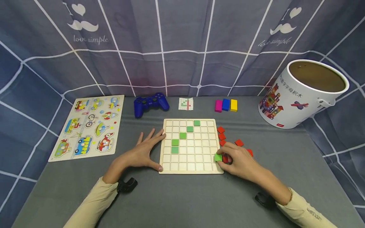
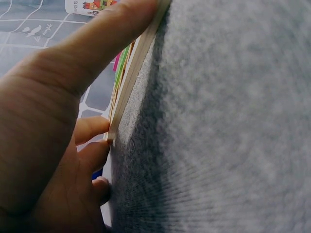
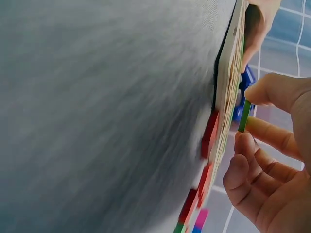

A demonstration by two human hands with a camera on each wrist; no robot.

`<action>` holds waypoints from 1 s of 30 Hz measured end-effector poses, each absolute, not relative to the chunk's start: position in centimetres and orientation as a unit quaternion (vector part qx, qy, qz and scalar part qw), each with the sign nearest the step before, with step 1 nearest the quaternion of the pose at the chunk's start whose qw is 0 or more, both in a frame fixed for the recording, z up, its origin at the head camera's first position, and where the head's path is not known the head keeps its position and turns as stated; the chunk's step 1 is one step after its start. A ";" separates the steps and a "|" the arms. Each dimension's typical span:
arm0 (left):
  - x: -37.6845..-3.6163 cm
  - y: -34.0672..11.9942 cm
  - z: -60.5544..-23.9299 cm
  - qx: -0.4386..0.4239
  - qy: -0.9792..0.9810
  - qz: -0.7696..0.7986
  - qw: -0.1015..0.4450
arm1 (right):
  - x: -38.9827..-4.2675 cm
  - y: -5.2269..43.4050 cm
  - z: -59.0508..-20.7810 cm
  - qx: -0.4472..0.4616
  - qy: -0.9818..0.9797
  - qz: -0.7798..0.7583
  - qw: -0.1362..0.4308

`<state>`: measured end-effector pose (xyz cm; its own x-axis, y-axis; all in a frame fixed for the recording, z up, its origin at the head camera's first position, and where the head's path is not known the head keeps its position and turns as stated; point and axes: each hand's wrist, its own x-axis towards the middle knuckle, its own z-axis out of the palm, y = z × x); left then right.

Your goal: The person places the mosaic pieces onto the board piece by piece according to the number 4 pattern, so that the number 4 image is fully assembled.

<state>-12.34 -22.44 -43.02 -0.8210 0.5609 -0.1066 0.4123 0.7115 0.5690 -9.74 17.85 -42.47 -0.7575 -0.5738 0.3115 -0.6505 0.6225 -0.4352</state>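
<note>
A pale wooden grid board (image 1: 191, 172) lies flat on the table in the head view. Several green square tiles (image 1: 182, 135) form a bent diagonal across its cells. My left hand (image 1: 139, 153) is spread at the board's left edge, thumb at the near corner and fingertips higher up the side. Over the lower right edge, my right hand (image 1: 242, 161) pinches another green tile (image 3: 244, 116) between thumb and fingers; the right wrist view shows it edge-on. Red square tiles (image 1: 239, 142) lie loose right of the board, some partly hidden by that hand.
Behind the board are a small card with a coloured grid pattern (image 1: 186, 104), a blue game controller (image 1: 151, 104) and pink, blue and yellow blocks (image 1: 226, 104). A picture puzzle board (image 1: 88, 126) lies at the left. A large white bucket (image 1: 280, 104) stands back right, before the hanging checked cloth (image 1: 182, 38).
</note>
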 end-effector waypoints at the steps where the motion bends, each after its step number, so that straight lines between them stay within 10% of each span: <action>1: -12.3 -22.4 -43.0 0.266 0.914 0.272 0.138 | -9.8 17.4 -42.5 0.345 -0.896 0.271 0.066; 30: -12.2 -22.4 -43.3 0.268 0.912 0.278 0.136 | -14.5 6.7 -42.0 0.423 -0.874 0.241 0.005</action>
<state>-12.16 -22.42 -43.26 -0.8193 0.5646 -0.0998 0.4127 0.7015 0.5810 -14.47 6.70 -42.03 -0.6425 -0.7362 0.2128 -0.7411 0.5264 -0.4167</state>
